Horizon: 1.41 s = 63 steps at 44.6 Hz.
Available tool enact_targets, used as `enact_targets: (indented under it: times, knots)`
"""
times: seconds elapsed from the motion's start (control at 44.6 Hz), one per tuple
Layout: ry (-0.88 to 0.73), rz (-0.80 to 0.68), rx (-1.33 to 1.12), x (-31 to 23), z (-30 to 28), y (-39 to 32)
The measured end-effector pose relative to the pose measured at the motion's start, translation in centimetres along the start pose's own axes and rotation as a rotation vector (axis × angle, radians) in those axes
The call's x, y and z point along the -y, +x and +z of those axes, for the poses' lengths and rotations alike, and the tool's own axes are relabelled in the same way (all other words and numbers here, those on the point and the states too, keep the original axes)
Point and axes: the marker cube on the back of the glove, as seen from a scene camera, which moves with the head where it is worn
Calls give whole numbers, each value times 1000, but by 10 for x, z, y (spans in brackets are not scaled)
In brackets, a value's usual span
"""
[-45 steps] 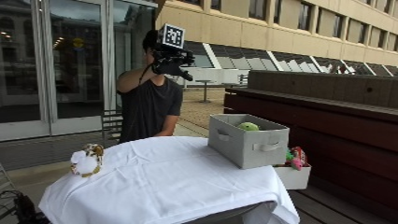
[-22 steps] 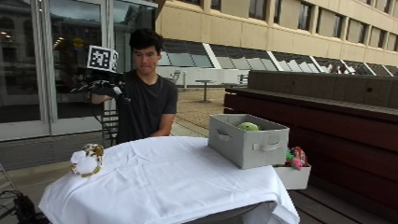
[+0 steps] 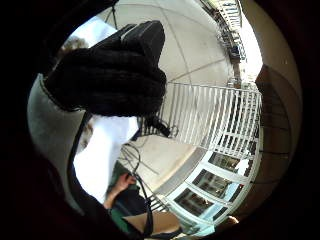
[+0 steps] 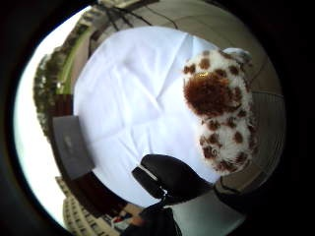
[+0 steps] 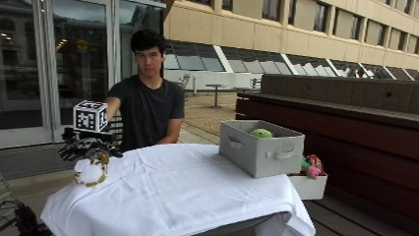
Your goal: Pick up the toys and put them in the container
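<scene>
A white plush toy (image 5: 88, 172) with brown spots lies on the white tablecloth (image 5: 183, 191) at the table's left edge. My gloved right hand (image 5: 88, 147) is right above it with fingers spread downward, at or just over the toy's top; nothing is gripped. In the thumb side palm view the spotted toy (image 4: 221, 108) lies close under the palm, with one gloved finger (image 4: 172, 179) beside it. The grey fabric container (image 5: 262, 152) stands at the table's right side and holds a green toy (image 5: 262, 132).
A small white box (image 5: 308, 186) with colourful toys (image 5: 311, 164) sits low beside the table's right end. A dark wooden bench wall (image 5: 340, 113) runs behind. Bare cloth lies between the plush toy and the container (image 4: 71, 145).
My gloved hand has come down from head height to the spotted toy at the table's left edge. The toy and the container have stayed put.
</scene>
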Motion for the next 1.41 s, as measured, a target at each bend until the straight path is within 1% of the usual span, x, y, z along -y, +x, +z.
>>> enact_targets:
  times: [0.179, 0.403, 0.515, 0.672, 0.851, 1.075, 1.209, 1.277, 1.411]
  knots:
    - [-60, 10, 52, 6, 41, -7]
    - [-121, 9, 195, 5, 60, -7]
    - [-114, 18, 201, 5, 58, -6]
    - [-57, 23, 35, 11, 46, -11]
    - [42, 23, -129, 5, 37, -16]
    - [-64, -35, 58, 5, 28, -27]
    - [-93, -55, 174, -5, 4, -51]
    - [-73, -65, 203, -9, -22, -66]
    - [-4, -134, 199, -17, -80, -90]
